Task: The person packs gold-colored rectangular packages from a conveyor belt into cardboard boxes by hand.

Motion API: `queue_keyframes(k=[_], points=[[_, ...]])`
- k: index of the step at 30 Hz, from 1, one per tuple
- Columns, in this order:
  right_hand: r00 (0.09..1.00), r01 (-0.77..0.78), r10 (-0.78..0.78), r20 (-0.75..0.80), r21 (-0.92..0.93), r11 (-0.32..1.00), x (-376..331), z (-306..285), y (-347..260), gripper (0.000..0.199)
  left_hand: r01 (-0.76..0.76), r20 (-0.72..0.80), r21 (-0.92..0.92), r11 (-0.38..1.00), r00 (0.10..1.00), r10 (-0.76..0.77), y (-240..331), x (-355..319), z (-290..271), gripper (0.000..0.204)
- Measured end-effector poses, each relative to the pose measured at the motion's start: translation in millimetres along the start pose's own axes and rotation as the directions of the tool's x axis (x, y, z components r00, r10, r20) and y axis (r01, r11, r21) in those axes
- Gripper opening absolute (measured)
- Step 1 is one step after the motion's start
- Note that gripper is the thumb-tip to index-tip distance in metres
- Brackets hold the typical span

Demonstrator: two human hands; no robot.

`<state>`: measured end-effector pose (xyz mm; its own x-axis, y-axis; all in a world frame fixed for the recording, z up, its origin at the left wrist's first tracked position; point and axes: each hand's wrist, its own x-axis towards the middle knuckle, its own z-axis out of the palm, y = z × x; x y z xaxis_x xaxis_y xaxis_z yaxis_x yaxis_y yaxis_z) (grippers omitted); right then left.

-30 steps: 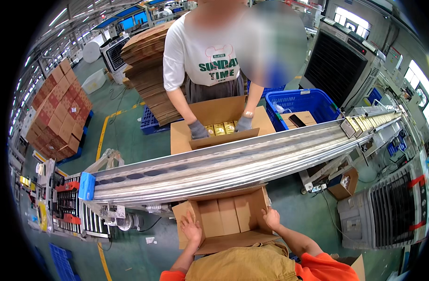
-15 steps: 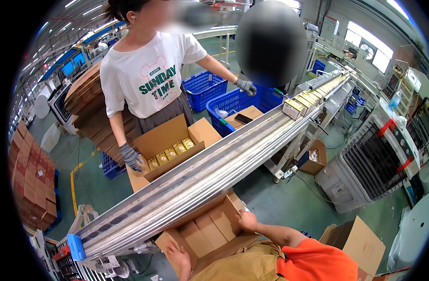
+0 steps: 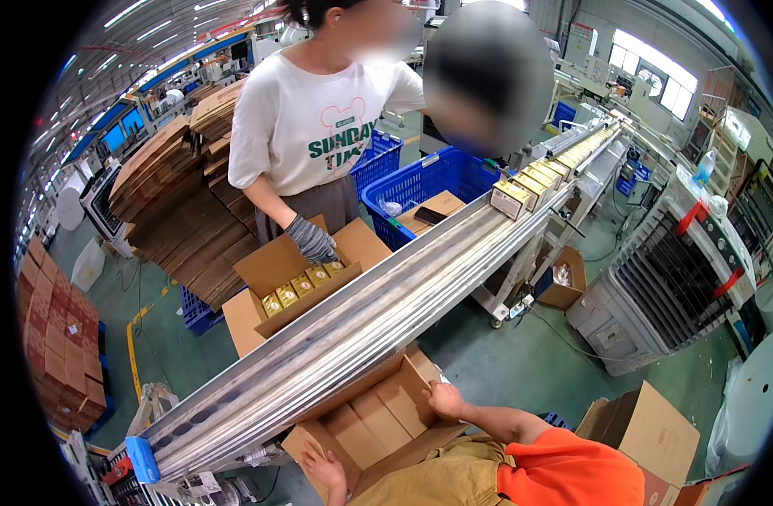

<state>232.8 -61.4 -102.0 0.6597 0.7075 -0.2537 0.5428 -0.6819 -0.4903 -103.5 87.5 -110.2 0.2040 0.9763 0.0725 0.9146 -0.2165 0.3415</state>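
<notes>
An open brown cardboard box (image 3: 378,424) sits in front of me against the near side of the conveyor, with nothing but its bare bottom panels inside. At its left flap, my left hand (image 3: 324,469) rests with the fingers spread. My right hand (image 3: 444,399) grips the upper edge of the box's right side, thumb toward the inside. Along the conveyor (image 3: 344,347), a row of small gold-and-white boxes (image 3: 530,187) stands at the far right end.
Across the conveyor, a person in a white T-shirt has a gloved hand (image 3: 311,240) at a carton (image 3: 250,320) holding several gold packs. Blue crates (image 3: 437,173) and flattened cardboard (image 3: 163,211) stand behind. A grey cooler (image 3: 639,295) and another open carton (image 3: 656,430) are on my right.
The co-worker's gloved hand has moved right, from beside their carton to over its packs; their other hand is now hidden. The conveyor's gold-and-white boxes appear slightly closer. My hands stay about where they were.
</notes>
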Motion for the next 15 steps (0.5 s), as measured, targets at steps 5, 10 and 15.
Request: queue_keyframes(k=[5,10,15], points=[[1.0,0.016,-0.016,-0.022,0.009,1.0,-0.4,1.2,-0.9,0.034,0.004,0.001,0.017,1.0,1.0,-0.004,-2.1,0.9,-0.2,0.082],[0.998,0.015,-0.015,-0.061,0.006,1.0,-2.1,1.7,-2.1,0.033,0.01,0.009,0.01,1.0,1.0,-0.011,-2.4,-0.1,-1.5,0.081],[0.999,-0.017,0.018,-0.032,0.015,1.0,-3.4,-7.6,-8.1,0.032,-0.001,0.002,-0.002,1.0,1.0,0.001,2.7,-1.7,-4.8,0.081]])
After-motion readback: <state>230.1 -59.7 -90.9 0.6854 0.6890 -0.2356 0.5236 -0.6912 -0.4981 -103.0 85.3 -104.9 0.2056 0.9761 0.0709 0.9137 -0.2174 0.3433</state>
